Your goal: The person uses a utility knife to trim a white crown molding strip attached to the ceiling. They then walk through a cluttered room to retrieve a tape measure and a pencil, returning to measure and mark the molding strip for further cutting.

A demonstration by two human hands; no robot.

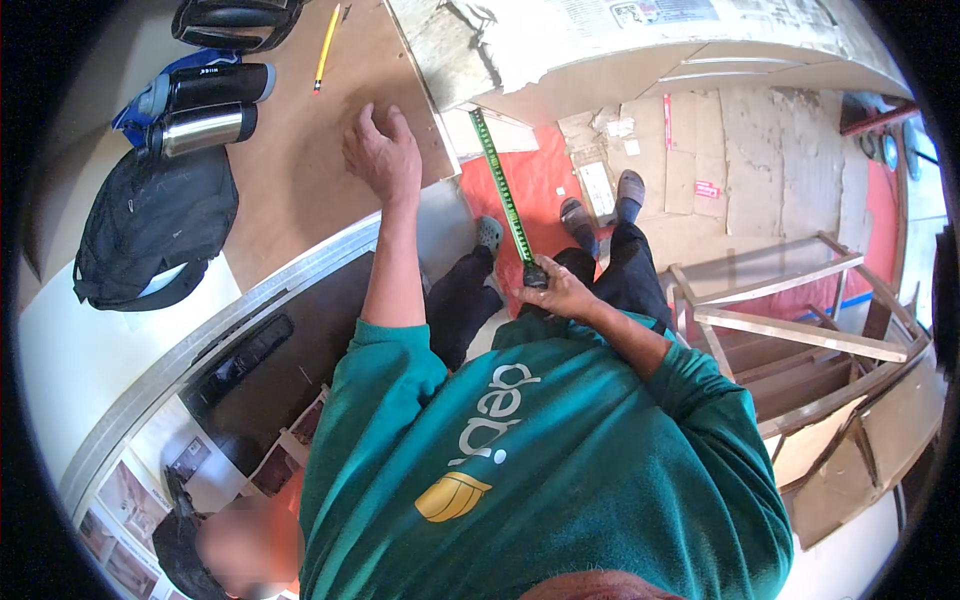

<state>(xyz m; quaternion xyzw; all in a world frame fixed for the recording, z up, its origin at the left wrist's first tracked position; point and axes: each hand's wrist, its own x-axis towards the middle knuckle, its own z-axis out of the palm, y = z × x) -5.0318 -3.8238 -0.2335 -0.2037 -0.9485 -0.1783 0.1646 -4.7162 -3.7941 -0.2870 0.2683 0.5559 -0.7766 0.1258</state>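
Note:
My right hand (pixel 562 290) grips a dark tape measure (pixel 536 273) in front of my waist. Its green blade (pixel 505 185) is pulled out and slants away from me, up to the edge of a pale, worn panel (pixel 560 85). Where the blade ends at that edge is too small to make out. Over the brown board (pixel 300 180) at the left, my left hand (pixel 385 155) has its fingers loosely bent and apart, with nothing in them. A yellow pencil (pixel 327 50) lies on this board, beyond the left hand.
A black bag (pixel 155 225) and two bottles (pixel 205 128) sit left of the board. Cardboard (pixel 740 150) and red sheeting (pixel 515 180) cover the floor. A wooden frame (pixel 800 340) stands at right. A person in orange (pixel 288 500) is at lower left.

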